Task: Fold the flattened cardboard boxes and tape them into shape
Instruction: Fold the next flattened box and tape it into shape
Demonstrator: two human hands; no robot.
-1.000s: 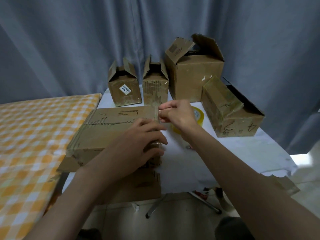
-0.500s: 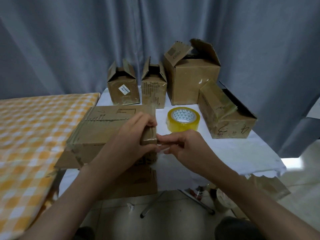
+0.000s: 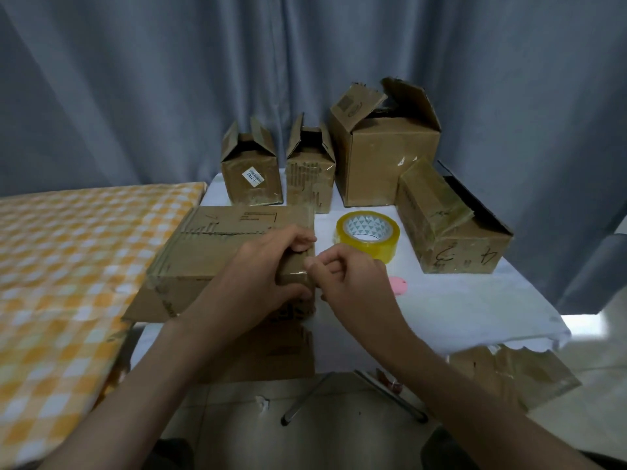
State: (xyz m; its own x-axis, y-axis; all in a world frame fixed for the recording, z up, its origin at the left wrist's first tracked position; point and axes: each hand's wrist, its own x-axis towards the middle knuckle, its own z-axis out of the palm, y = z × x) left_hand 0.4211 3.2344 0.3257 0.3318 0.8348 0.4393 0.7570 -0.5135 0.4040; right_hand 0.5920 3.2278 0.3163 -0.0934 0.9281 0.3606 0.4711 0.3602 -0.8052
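Grey curtains (image 3: 135, 96) are hanging behind a white-covered counter (image 3: 475, 300); beside it on the left a yellow checked cloth (image 3: 68, 266) is lying. On the counter's left half a cardboard box (image 3: 210, 252) is lying flat-topped, its long axis running left to right, its right end pointing toward the roll of tape (image 3: 368, 234); its near flap is hanging over the counter's front edge, partly hidden by the arms. The left hand (image 3: 261, 276) is gripping the box's right end, fingers curled over the top edge, covering that corner; the right hand (image 3: 346, 276) is pinching something at the same corner, with fingers bent close; clear tape is glinting there, though whether the hand is holding it is hard to tell. Four made-up boxes are standing behind: two small boxes (image 3: 251, 171) with flaps up, a big box (image 3: 383, 150), and a taped box (image 3: 451, 225) lying on its side. A pink thing (image 3: 398, 284) is peeking out past the right wrist, mostly hidden.
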